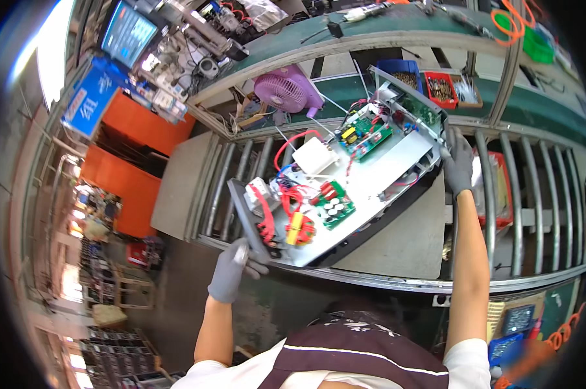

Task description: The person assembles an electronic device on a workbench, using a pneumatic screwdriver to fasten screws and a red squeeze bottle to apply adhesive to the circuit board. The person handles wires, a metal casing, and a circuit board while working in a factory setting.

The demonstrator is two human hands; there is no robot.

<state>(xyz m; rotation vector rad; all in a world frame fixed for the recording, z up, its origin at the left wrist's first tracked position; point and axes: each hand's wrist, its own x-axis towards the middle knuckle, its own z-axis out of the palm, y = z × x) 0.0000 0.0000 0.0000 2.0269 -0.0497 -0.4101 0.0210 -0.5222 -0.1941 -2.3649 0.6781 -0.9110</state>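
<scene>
The open electronics chassis (396, 165) slants lengthwise over the roller conveyor (516, 201), from its near edge at left toward its far edge at right, the grip of the left hand (230, 272) clasping the nearer end and that of the right hand (459, 165) the farther.

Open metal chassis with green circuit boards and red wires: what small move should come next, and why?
Probably ease the left end of the open metal chassis forward to square it up: it slants across the silver roller conveyor, its near left corner overlapping the near metal rail in view. The grey-gloved left hand is at that corner, the grey-gloved right hand at the right end.
</scene>
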